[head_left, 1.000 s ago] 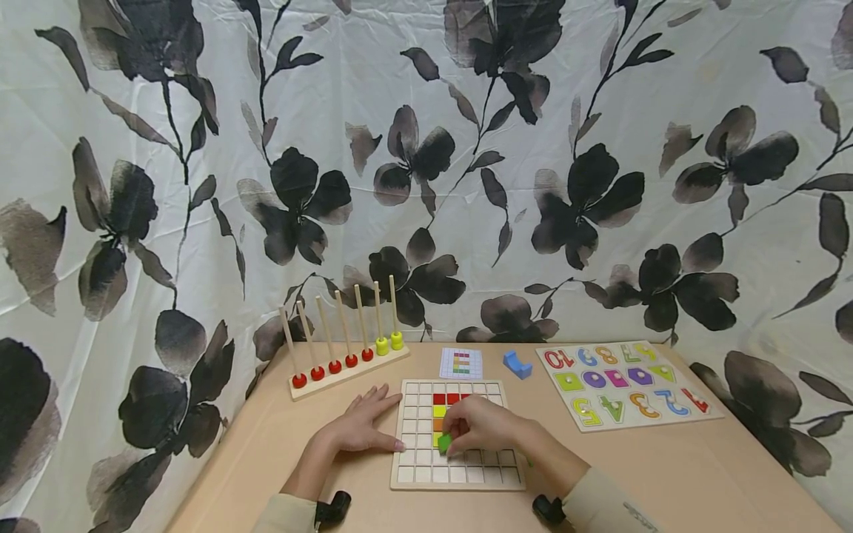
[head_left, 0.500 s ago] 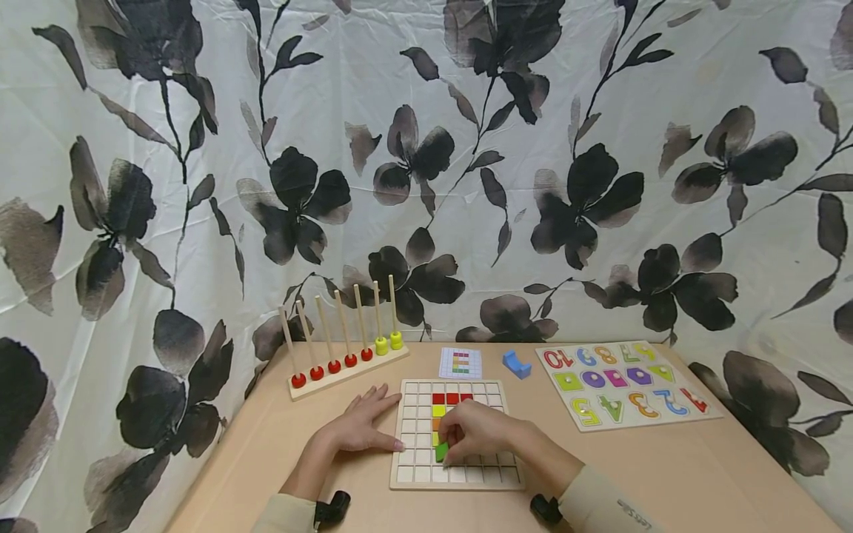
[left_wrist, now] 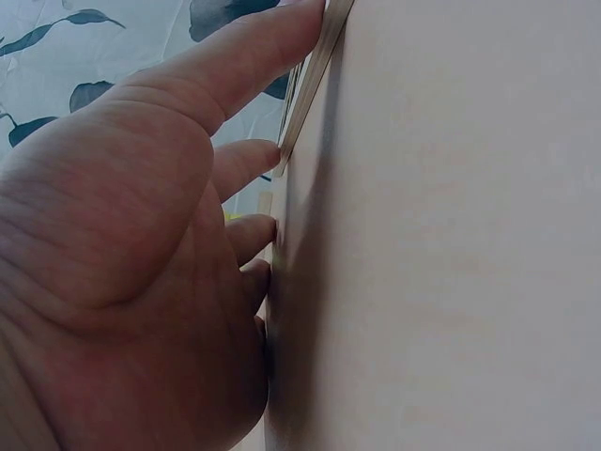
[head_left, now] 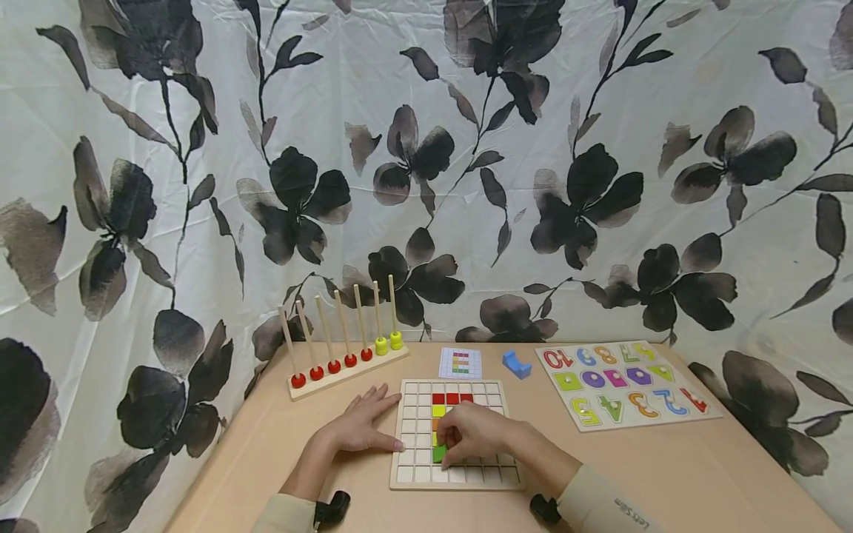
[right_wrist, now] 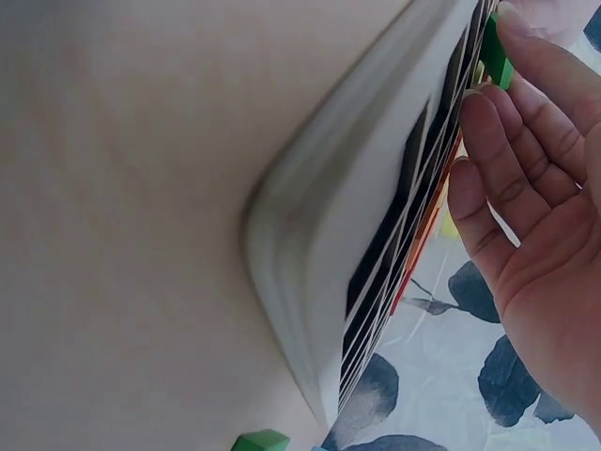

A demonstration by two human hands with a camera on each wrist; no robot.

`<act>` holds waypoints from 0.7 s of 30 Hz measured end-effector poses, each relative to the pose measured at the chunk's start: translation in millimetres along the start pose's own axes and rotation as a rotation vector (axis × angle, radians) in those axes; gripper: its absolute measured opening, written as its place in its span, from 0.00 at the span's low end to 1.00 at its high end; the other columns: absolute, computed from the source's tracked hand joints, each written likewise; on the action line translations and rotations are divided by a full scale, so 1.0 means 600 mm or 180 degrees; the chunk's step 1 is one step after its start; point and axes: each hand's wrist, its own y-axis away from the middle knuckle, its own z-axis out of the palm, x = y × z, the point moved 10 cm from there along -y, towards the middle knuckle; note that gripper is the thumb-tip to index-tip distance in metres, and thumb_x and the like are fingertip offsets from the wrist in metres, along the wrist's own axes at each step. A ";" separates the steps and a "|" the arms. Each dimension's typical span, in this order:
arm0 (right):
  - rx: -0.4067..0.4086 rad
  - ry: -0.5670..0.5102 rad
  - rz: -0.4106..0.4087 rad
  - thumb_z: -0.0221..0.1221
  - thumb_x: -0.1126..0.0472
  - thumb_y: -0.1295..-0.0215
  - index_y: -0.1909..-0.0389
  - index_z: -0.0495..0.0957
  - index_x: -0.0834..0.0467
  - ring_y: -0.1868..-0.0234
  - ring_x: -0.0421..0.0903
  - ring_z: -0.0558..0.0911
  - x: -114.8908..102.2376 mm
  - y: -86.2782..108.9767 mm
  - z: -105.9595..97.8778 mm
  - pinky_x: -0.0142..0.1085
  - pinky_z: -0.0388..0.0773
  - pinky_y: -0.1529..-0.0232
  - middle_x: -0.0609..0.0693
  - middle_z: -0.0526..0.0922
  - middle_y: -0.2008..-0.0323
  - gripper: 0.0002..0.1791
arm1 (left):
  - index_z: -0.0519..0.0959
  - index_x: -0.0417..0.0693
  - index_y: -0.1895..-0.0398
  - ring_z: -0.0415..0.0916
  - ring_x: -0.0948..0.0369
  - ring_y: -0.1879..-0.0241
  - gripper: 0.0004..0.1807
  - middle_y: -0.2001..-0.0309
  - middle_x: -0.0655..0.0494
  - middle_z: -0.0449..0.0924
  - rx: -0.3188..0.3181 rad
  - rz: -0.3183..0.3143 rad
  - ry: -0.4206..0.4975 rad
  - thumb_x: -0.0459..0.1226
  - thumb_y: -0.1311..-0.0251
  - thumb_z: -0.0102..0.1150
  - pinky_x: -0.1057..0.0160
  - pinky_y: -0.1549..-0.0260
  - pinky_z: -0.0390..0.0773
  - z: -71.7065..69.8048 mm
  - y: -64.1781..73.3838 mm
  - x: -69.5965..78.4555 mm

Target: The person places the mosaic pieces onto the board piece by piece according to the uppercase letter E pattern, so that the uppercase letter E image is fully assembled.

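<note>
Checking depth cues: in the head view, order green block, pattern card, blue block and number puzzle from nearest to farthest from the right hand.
1. green block: at the right hand fingertips, on the grid board.
2. pattern card: beyond the board.
3. blue block: right of the card.
4. number puzzle: far right.

From close beside the wrist, the right hand reached over the wooden grid board, its fingertips holding a green block against the board's far cells. Red, orange and yellow pieces showed edge-on in the grid. Another green block lay on the tan table near the board's corner.
</note>
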 end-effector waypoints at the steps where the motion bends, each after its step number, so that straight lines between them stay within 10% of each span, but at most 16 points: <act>1: 0.0002 -0.0001 0.0003 0.78 0.52 0.44 0.64 0.85 0.50 0.75 0.29 0.74 0.000 0.000 0.000 0.23 0.75 0.72 0.34 0.78 0.77 0.13 | 0.64 0.53 0.20 0.38 0.38 0.17 0.55 0.17 0.37 0.47 -0.0002 0.0001 -0.0005 0.61 0.49 0.75 0.34 0.20 0.38 0.000 0.000 0.000; 21: 0.0180 -0.0335 0.0048 0.77 0.54 0.42 0.60 0.87 0.52 0.71 0.31 0.76 0.015 0.009 -0.017 0.24 0.78 0.68 0.36 0.80 0.73 0.13 | 0.64 0.53 0.20 0.37 0.38 0.16 0.55 0.16 0.37 0.46 -0.0015 0.0004 0.0017 0.61 0.49 0.75 0.34 0.20 0.37 0.000 0.003 0.000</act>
